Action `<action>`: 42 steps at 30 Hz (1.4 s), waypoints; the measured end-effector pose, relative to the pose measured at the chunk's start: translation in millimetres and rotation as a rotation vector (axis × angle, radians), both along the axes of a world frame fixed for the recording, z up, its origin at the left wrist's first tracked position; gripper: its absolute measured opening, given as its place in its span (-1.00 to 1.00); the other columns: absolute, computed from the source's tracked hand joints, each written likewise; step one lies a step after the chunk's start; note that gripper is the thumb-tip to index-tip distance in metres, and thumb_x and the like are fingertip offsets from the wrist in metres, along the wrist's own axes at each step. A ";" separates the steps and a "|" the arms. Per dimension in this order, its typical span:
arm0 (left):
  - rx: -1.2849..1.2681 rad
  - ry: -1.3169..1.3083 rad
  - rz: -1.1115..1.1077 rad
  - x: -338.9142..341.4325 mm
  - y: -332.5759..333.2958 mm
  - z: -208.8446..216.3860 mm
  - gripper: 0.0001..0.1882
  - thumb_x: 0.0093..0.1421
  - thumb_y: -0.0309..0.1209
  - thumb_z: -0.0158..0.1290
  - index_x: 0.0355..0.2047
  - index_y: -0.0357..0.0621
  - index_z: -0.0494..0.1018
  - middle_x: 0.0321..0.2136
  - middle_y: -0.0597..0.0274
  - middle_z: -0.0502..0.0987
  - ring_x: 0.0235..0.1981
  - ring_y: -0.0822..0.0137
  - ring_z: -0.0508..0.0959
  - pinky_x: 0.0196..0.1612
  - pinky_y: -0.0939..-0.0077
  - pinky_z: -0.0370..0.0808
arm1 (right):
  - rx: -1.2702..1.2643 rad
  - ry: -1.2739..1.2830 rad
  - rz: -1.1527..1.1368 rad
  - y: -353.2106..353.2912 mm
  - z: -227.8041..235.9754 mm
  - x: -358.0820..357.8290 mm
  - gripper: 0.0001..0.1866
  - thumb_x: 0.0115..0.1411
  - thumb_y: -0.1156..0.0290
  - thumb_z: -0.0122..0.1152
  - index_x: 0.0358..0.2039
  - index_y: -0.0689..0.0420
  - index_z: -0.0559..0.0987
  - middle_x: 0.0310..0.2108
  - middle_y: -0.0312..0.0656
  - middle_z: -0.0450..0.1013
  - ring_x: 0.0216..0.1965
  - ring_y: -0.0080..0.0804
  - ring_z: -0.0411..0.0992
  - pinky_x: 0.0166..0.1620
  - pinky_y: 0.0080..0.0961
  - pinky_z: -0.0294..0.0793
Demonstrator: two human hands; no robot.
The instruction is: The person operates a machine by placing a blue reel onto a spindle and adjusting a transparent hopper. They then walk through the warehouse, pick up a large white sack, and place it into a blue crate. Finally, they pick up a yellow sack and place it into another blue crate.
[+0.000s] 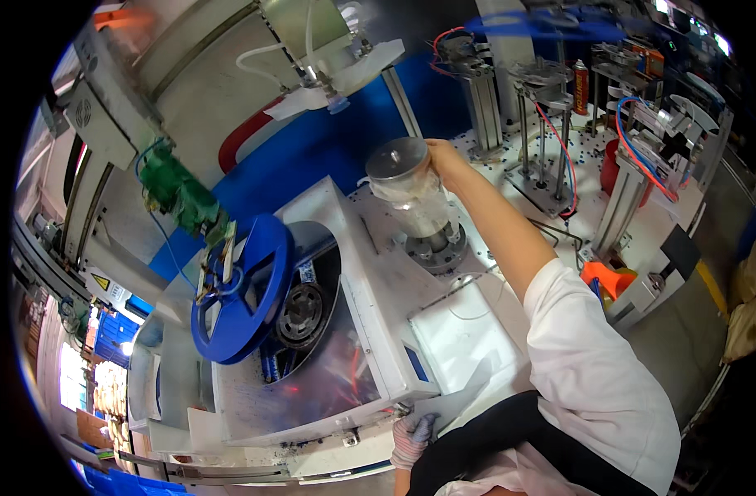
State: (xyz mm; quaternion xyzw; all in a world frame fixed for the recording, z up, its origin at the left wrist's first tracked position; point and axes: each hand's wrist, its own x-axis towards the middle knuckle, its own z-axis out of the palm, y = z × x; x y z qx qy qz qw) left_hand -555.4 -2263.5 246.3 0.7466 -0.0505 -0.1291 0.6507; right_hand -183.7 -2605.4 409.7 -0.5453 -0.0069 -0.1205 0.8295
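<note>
My right arm reaches out to a clear-walled cylinder (415, 202) with a round grey metal top, standing on a dark round base (436, 248). My right hand (441, 162) is closed at the upper rim on its right side; most of the fingers are hidden behind it. Low in the picture, close to my body, is my left hand (413, 438) in a striped glove with grey fingertips. Its fingers are curled at the edge of a pale sheet-like piece (461, 401), and what they hold, if anything, is hidden.
A blue spoked wheel (250, 289) hangs from a green-wrapped machine arm (180, 190) over a white housing (394, 331) with a dark round opening. Metal stands (543, 157) with red and blue hoses are at the back right. An orange piece (607, 279) lies at the right.
</note>
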 end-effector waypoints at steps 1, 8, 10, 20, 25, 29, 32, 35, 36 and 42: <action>0.019 -0.013 0.003 -1.4 -0.7 2.1 -0.78 0.19 -0.36 0.09 -0.33 -0.29 0.59 -0.48 0.29 0.57 -0.41 0.50 0.47 -0.27 0.55 0.40 | 0.046 -0.014 -0.003 2.5 5.7 -2.7 -0.75 0.22 0.44 0.06 -0.16 0.27 0.56 -0.30 -0.20 0.52 -0.28 -0.47 0.46 -0.17 -0.58 0.43; 0.073 -0.029 0.015 -3.2 -1.6 2.2 -0.78 0.18 -0.36 0.07 -0.33 -0.29 0.59 -0.46 0.26 0.59 -0.39 0.46 0.50 -0.23 0.52 0.42 | -0.582 0.033 -0.134 -8.3 -12.1 18.6 -0.76 0.15 0.42 0.10 -0.24 0.29 0.60 -0.36 -0.05 0.56 -0.33 -0.26 0.50 -0.24 -0.40 0.43; 0.027 -0.004 0.035 -3.2 -3.5 -3.5 -0.78 0.19 -0.37 0.07 -0.33 -0.28 0.59 -0.46 0.26 0.59 -0.39 0.45 0.51 -0.24 0.52 0.42 | -0.712 -0.007 -0.199 -14.4 -20.0 17.6 -0.73 0.15 0.34 0.10 -0.26 0.26 0.59 -0.40 -0.01 0.54 -0.34 -0.18 0.50 -0.23 -0.36 0.43; 0.007 -0.101 0.037 -5.4 -5.1 1.8 -0.80 0.19 -0.38 0.07 -0.33 -0.27 0.59 -0.43 0.25 0.61 -0.37 0.47 0.52 -0.23 0.55 0.43 | -0.825 -0.572 -0.996 24.2 -18.6 -88.2 -0.74 0.08 0.52 0.12 -0.17 0.13 0.51 -0.18 -0.10 0.45 -0.15 -0.07 0.42 -0.12 -0.24 0.42; 0.022 -0.093 0.003 -3.0 -3.0 -2.0 -0.80 0.19 -0.40 0.06 -0.31 -0.28 0.58 -0.41 0.22 0.61 -0.36 0.45 0.52 -0.22 0.54 0.43 | -1.255 -0.975 -0.509 99.7 -1.7 -119.2 -0.61 -0.02 0.51 0.22 -0.10 0.16 0.49 -0.03 -0.10 0.40 0.02 -0.14 0.38 0.03 -0.33 0.41; 0.027 -0.052 -0.007 -3.1 -1.5 -5.0 -0.80 0.19 -0.41 0.06 -0.31 -0.28 0.58 -0.45 0.25 0.59 -0.42 0.47 0.50 -0.27 0.55 0.42 | -1.856 -0.804 -0.792 115.4 -4.2 -91.3 -0.46 0.06 0.33 0.12 0.06 0.31 0.38 0.11 -0.03 0.31 0.23 -0.18 0.15 0.26 -0.27 0.09; 0.015 -0.007 0.007 -4.0 -5.2 4.2 -0.81 0.18 -0.41 0.07 -0.31 -0.27 0.58 -0.51 0.30 0.56 -0.48 0.51 0.45 -0.34 0.57 0.40 | -2.029 -0.557 -0.804 133.4 -16.5 -89.6 -0.46 0.09 0.34 0.08 0.08 0.32 0.36 0.13 0.00 0.30 0.23 -0.18 0.17 0.29 -0.26 0.01; 0.070 -0.066 -0.007 -2.1 -5.5 2.3 -0.83 0.17 -0.40 0.08 -0.32 -0.24 0.59 -0.54 0.30 0.56 -0.50 0.50 0.46 -0.38 0.55 0.39 | -2.032 -0.366 -0.475 136.5 -35.7 -84.0 -0.49 0.11 0.34 0.08 0.08 0.28 0.38 0.11 -0.02 0.31 0.17 -0.17 0.22 0.31 -0.25 -0.06; 0.100 -0.065 -0.018 -2.0 -4.7 -1.0 -0.84 0.16 -0.40 0.09 -0.33 -0.21 0.59 -0.55 0.29 0.55 -0.52 0.46 0.47 -0.39 0.52 0.40 | -1.926 -0.408 -0.412 131.6 -43.1 -84.9 -0.50 0.10 0.35 0.09 0.07 0.25 0.39 0.09 -0.03 0.33 0.15 -0.17 0.24 0.31 -0.25 -0.05; 0.534 -0.592 -0.245 -6.3 -5.3 50.4 -0.85 0.05 -0.34 0.13 -0.36 -0.05 0.59 -0.64 0.21 0.47 -0.56 0.15 0.49 -0.49 0.31 0.37 | -1.213 -0.969 -0.714 86.3 -31.4 -134.5 -0.54 -0.01 0.41 0.18 -0.03 0.10 0.41 -0.09 -0.14 0.41 0.02 -0.08 0.29 0.16 -0.18 0.15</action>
